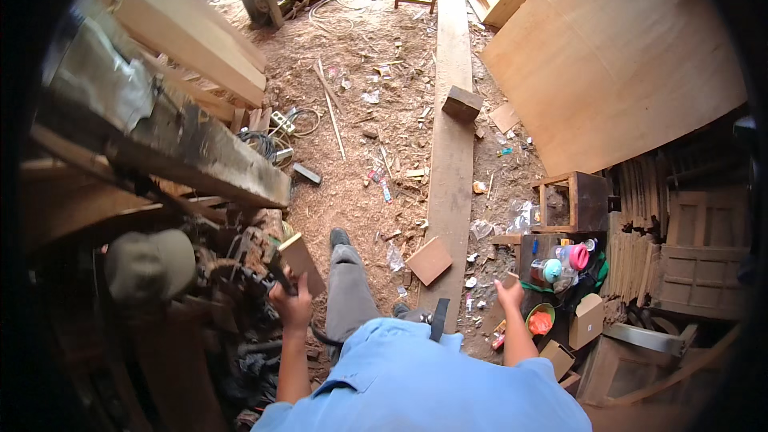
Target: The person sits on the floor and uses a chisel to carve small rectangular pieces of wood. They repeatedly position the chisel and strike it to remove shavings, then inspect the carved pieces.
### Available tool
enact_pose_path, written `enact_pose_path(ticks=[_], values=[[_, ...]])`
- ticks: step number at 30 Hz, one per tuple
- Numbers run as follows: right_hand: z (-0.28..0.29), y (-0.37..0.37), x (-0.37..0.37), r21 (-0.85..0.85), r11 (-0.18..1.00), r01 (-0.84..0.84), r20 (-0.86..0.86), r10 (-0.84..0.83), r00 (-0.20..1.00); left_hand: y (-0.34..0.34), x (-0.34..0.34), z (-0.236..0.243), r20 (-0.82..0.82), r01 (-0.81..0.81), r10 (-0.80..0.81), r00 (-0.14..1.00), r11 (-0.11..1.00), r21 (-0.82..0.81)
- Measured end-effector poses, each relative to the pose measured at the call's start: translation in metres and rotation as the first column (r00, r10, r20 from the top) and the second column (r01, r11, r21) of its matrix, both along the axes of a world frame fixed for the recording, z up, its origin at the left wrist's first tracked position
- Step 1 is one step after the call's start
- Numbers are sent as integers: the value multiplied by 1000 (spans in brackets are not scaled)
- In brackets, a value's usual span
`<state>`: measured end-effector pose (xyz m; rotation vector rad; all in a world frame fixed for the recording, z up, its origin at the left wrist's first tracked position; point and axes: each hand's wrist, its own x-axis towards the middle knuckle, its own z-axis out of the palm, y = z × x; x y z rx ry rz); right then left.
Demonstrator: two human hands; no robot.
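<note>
My left hand (294, 304) is raised at the left, closed around a dark narrow object (282, 278) whose kind I cannot make out. Right beside its fingers is a brown wooden block (304, 266) with a pale upper edge; whether the hand also holds this block is unclear. On the other side, my right hand (510, 296) is closed on a small brown piece (510, 279), perhaps wood. Near that hand are a green bowl with an orange item (540, 321) and a jar with a turquoise lid (552, 270).
A long plank (452, 168) runs ahead over shavings, carrying a wooden block (462, 104); a square board (430, 261) lies at its near end. Timber beams (232, 164) and a cap (150, 264) flank the left. A plywood sheet (616, 64), wooden frame (570, 202) and cardboard box (586, 321) stand right.
</note>
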<state>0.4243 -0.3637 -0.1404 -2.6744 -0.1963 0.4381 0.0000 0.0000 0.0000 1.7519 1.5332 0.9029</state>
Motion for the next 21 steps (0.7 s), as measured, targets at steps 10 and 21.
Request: enact_pose_path(ticks=[10, 21], values=[[19, 1, -98, -364, 726, 583, -64, -644, 762, 306, 223, 60, 95, 375, -363, 927, 893, -248], [-148, 199, -36, -499, 530, 685, -123, -826, 550, 518, 531, 41, 62, 513, -510, 858, 855, -79]])
